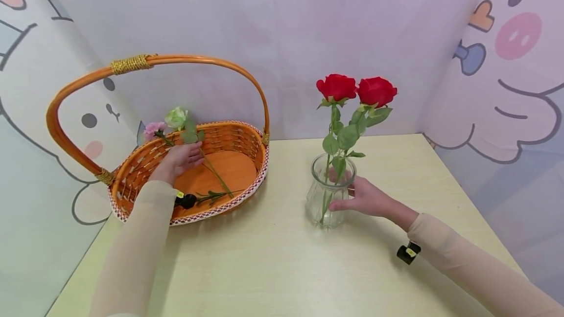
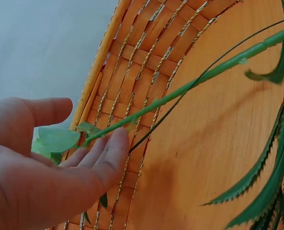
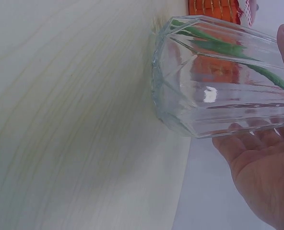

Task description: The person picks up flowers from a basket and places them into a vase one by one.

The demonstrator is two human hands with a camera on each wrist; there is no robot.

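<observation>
My left hand point(image 1: 181, 158) reaches into an orange wicker basket point(image 1: 233, 133). In the left wrist view its fingers point(image 2: 114, 154) are extended at the green stem point(image 2: 180, 91) of a pale green flower point(image 1: 176, 117), and the thumb stays apart from it. A pink flower point(image 1: 154, 130) leans over the basket's back rim. On the right, my right hand point(image 1: 367, 199) holds a clear glass vase point(image 1: 315, 202), thumb in front and fingers round the far side. Two red roses, one left point(image 1: 337, 87) and one right point(image 1: 377, 92), stand in the vase.
The basket's tall handle point(image 1: 194, 59) arches above my left forearm. Dark green serrated leaves point(image 2: 271, 163) lie inside the basket. Both basket and vase stand on a pale wooden table point(image 1: 273, 263), with cartoon-printed cloth point(image 1: 286, 53) behind and at the sides.
</observation>
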